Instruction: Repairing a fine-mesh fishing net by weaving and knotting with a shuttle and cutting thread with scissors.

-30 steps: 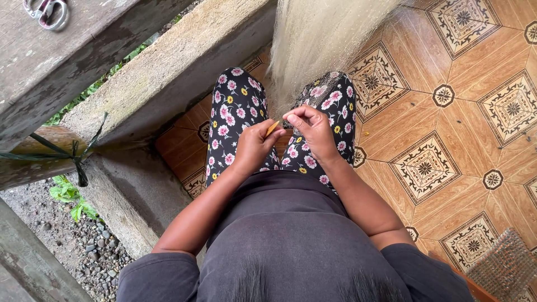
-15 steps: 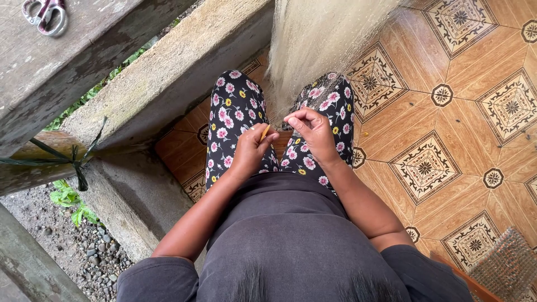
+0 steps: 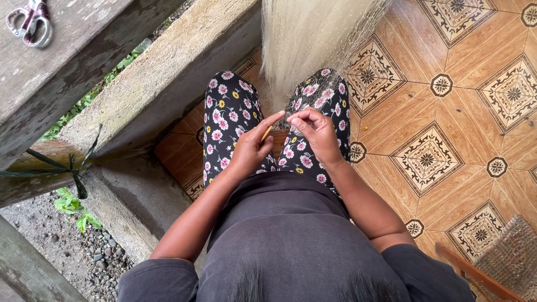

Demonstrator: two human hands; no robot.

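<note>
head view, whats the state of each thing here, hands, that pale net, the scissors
left hand: closed around a small yellow-tan stick-like tool, forefinger stretched out
right hand: fingertips pinched on the fine pale fishing net
fine pale fishing net: hanging down, draped onto the lap
metal scissors: closed, lying untouched on the weathered wooden plank

The fine pale net [image 3: 313,39] runs out of the top edge, and its mesh is too thin to make out. Most of the small yellowish tool [image 3: 266,133] is hidden inside the left hand [image 3: 249,151]. What the right hand [image 3: 316,131] pinches is too small to tell. The scissors [image 3: 29,22] and the woven chair seat [image 3: 512,260] are cut off by the edges.
</note>
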